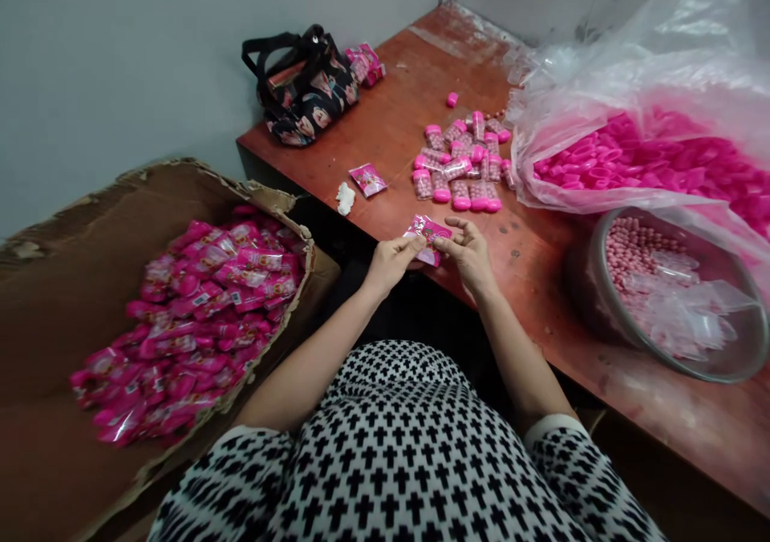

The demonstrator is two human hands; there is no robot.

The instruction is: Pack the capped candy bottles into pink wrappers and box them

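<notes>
A small pink printed packet (428, 229) is held between my two hands over the table's near edge. My left hand (392, 263) pinches its left side with thumb and fingers. On its right side, my right hand (470, 255) grips it, thumb across the front. Just beyond lies a pile of small clear bottles (458, 167) with pink caps, filled with pink beads. A second pink packet (368, 179) lies flat to the left, beside a crumpled white scrap (345, 199).
An open cardboard box (304, 245) at left holds many pink packed pieces. A floral handbag (313, 101) stands at the table's far left. To the right are a plastic bag (526, 165) of pink parts and a tub (593, 261) with beads and clear bottles.
</notes>
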